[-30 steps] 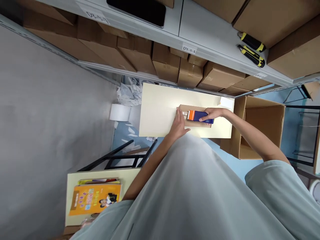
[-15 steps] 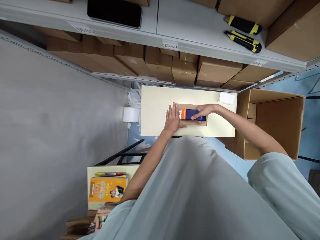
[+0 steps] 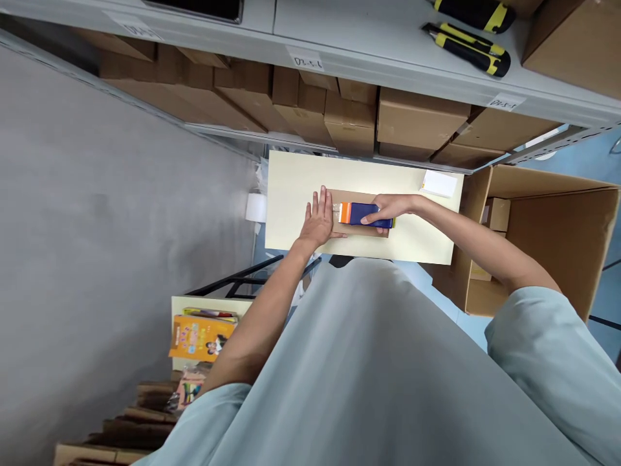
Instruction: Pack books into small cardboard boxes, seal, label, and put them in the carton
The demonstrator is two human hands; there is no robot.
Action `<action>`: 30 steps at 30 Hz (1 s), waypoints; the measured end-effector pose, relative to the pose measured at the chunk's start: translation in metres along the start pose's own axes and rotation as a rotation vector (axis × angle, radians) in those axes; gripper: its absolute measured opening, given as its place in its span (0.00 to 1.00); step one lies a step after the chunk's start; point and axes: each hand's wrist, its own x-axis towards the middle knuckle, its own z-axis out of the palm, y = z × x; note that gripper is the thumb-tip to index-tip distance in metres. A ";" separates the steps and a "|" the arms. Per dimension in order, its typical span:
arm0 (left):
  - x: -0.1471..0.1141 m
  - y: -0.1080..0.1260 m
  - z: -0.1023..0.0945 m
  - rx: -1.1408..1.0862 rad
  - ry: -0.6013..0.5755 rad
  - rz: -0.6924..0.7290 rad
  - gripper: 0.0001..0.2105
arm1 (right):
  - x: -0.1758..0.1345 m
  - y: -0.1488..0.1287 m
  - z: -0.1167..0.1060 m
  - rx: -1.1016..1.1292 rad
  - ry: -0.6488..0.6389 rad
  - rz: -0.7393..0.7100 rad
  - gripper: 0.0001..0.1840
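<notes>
Frame center: the right hand point(image 3: 389, 206) grasps the blue item point(image 3: 358, 213) by its right end. Long axis runs left-right, toward the left hand point(image 3: 317, 226), fingers spread, at the cardboard point(image 3: 356, 196).

Bench point(image 3: 286, 217): cardboard point(image 3: 356, 195), mid-length, pack point(image 3: 358, 213) over it; card point(image 3: 439, 184), right end. Box point(image 3: 557, 226), right of bench. Shelf point(image 3: 349, 39), behind bench; two cutters point(image 3: 469, 52) thereon, right. Books point(image 3: 195, 338), near left.

From far away, I see two black and yellow cutters point(image 3: 478, 59) on a gray shelf point(image 3: 349, 29). Brown boxes point(image 3: 420, 116) sit in a row below it. Off to the left, an orange book point(image 3: 194, 336) lies near a big gray wall point(image 3: 97, 194).
</notes>
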 end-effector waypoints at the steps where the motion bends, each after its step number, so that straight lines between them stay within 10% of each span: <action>1: 0.000 0.001 -0.001 0.005 -0.005 -0.003 0.65 | -0.008 0.002 -0.003 -0.019 0.005 0.015 0.36; 15: 0.004 0.006 -0.009 0.064 -0.065 -0.035 0.72 | -0.134 0.076 -0.045 -0.046 0.061 0.218 0.43; 30: 0.003 0.008 -0.009 0.142 -0.066 -0.031 0.74 | -0.090 0.113 -0.023 -0.187 0.258 0.339 0.34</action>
